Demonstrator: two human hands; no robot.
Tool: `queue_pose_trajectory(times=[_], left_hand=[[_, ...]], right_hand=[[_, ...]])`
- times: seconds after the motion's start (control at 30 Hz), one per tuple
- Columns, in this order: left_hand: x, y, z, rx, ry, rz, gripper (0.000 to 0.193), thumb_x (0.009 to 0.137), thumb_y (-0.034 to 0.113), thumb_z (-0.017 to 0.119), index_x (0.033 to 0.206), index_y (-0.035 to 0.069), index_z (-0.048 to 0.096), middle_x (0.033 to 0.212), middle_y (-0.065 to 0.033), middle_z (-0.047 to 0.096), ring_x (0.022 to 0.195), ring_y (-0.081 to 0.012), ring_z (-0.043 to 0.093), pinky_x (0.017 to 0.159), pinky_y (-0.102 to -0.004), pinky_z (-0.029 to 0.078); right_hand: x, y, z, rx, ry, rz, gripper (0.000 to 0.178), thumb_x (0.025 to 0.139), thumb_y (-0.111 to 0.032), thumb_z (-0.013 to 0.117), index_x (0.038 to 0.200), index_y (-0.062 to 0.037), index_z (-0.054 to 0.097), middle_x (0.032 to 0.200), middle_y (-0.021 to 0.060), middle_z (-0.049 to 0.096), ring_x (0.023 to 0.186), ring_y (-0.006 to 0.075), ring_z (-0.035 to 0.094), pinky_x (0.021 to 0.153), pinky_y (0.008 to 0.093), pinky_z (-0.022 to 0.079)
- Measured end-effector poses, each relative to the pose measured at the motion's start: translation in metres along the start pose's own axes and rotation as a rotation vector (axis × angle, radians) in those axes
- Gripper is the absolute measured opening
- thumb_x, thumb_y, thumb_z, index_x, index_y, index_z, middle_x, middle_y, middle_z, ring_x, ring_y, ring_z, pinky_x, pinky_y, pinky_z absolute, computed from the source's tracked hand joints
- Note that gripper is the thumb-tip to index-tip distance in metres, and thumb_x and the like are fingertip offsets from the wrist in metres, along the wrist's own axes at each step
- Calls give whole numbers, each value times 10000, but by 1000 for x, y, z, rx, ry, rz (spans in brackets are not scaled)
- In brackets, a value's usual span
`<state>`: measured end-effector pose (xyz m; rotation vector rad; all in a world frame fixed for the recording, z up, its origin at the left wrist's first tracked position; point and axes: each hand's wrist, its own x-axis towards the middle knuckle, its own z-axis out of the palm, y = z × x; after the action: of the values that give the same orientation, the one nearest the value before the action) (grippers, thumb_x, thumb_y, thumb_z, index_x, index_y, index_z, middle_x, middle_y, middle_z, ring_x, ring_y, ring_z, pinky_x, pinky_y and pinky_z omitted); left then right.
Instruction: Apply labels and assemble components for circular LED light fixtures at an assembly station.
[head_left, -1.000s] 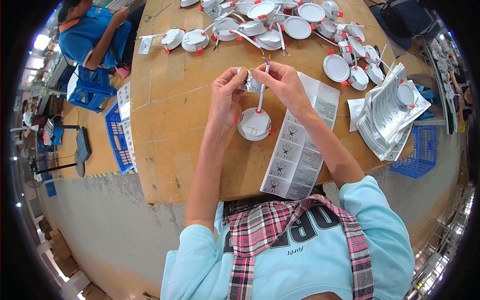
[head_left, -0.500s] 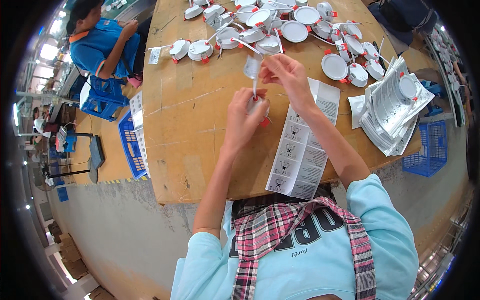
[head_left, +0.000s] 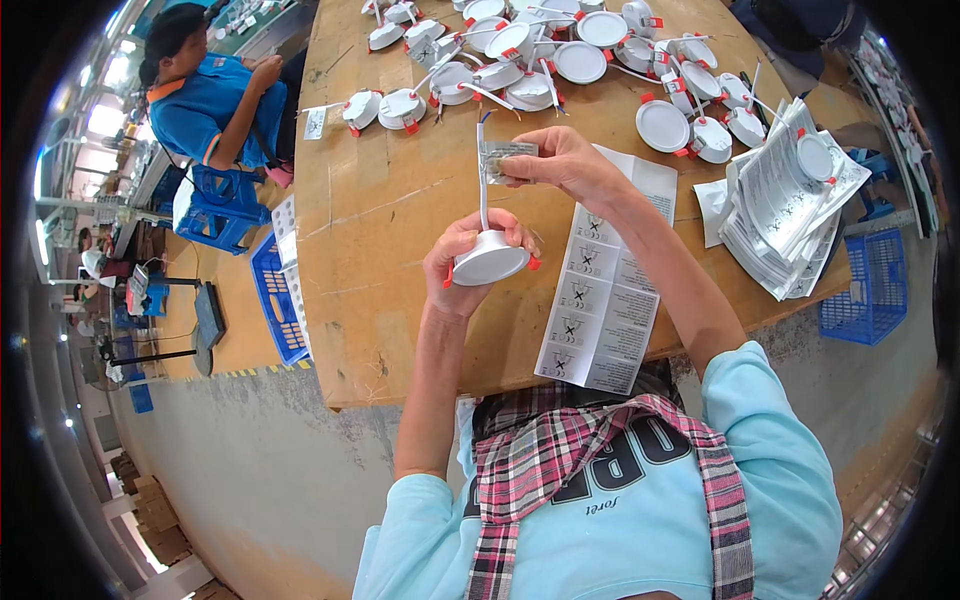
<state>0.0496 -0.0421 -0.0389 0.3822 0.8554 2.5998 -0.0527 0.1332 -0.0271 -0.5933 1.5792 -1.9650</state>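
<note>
In my left hand [head_left: 446, 258] is a round white downlight [head_left: 490, 264] with red spring clips, its flat face tilted toward me. From behind it a white cable [head_left: 482, 200] stands upright, with thin wire ends at the top. My right hand [head_left: 572, 168] pinches a small printed label [head_left: 508, 158], whose left edge meets the cable. How far the label is stuck or folded around it, I cannot tell. Below my right forearm, a long sheet of printed labels [head_left: 590, 330] lies on the cardboard-covered table [head_left: 390, 290] and reaches over its near edge.
Many similar downlights [head_left: 580, 62] crowd the table's far side. At the right stands a thick stack of label sheets [head_left: 775, 225] with a single downlight [head_left: 814, 158] on top. Blue crates [head_left: 868, 290] flank the table. A person in blue [head_left: 215, 105] sits at the far left.
My left hand has turned the downlight so its white face shows and its cable stands upright. The right hand has brought the label lower, side-on against the cable.
</note>
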Motion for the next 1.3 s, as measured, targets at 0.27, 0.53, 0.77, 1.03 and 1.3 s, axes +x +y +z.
queue_pose_trajectory(times=[0.27,0.53,0.77,1.03,1.3], left_hand=[[17,86,-61,1510,544,179,287,839,169,593,1089,30,619,910,-97,643,806,-226,633,734,-361,502],[29,92,-68,2189,702,498,386,833,170,649,1182,21,580,1207,-171,527,1143,-305,488,973,-361,373],[24,8,5,1821,282,304,318,822,114,649,1116,16,580,1162,-158,531,1117,-314,497,957,-399,398],[46,-21,23,1559,207,202,306,839,109,638,1120,3,580,1177,-144,543,1087,-307,538,922,-376,434],[73,-37,33,534,298,-99,481,968,348,480,1285,-13,453,1236,-105,535,1120,-205,538,958,-345,414]], right_hand=[[5,-5,-20,-175,253,-169,266,915,-188,570,1057,24,646,935,64,666,886,113,614,837,248,481],[-37,-30,-56,-1042,692,-368,172,815,-148,644,965,-76,689,906,87,673,865,262,605,808,340,478],[-83,-8,-87,-1572,884,-20,587,693,-237,779,1191,-41,537,1182,118,455,1044,315,473,879,406,452],[-77,-6,-93,-1288,822,-269,466,710,-153,762,1116,-12,582,1115,143,545,1051,307,519,884,392,451],[-87,-33,-24,-875,792,-432,297,729,-47,715,1018,-15,654,1144,123,598,1041,272,582,914,330,448]])
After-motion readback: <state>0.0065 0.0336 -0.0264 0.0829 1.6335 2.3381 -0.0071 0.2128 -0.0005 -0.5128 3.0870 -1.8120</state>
